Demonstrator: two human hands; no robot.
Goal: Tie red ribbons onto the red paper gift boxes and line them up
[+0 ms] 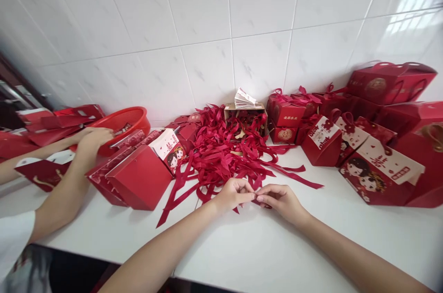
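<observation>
My left hand [237, 195] and my right hand [279, 200] meet low over the white table, just in front of a heap of red ribbons [221, 154]. Both are closed, fingertips pinched together on a thin piece of red ribbon [255, 197]. A small dark red bit shows under my right fingers, too hidden to make out. Behind the heap, a cardboard box [230, 113] lies with its open side facing me and ribbons spilling out. A stack of white printed cards [244, 98] rests on top of it.
Red gift boxes [287, 120] stand at the back right, with printed boxes [377, 168] nearer. Folded red boxes [138, 182] stand to the left. A co-worker's arms [78, 168] reach by a red plastic basket [138, 115]. A tiled wall [204, 67] closes the table's back.
</observation>
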